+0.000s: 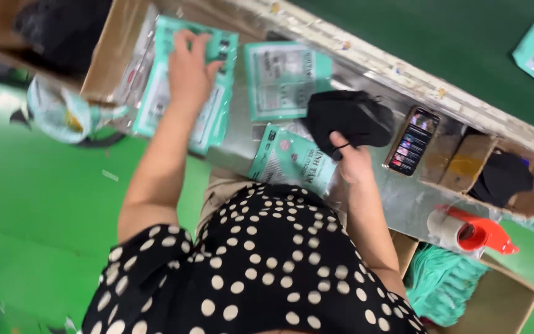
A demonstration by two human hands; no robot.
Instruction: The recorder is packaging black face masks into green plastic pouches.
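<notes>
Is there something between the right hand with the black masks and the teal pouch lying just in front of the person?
Nothing visible stands between them. The right hand grips the stack of black masks directly above and beside the teal pouch. The phone lies off to the side, and the left hand rests on another pouch.

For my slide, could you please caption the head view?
Left hand presses a teal plastic pouch; right hand grips a black fabric mask beside a smartphone.

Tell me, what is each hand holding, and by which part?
The right hand grips a stack of black masks by its lower edge. The left hand rests flat on a teal packet, pressing its top rather than gripping.
</notes>
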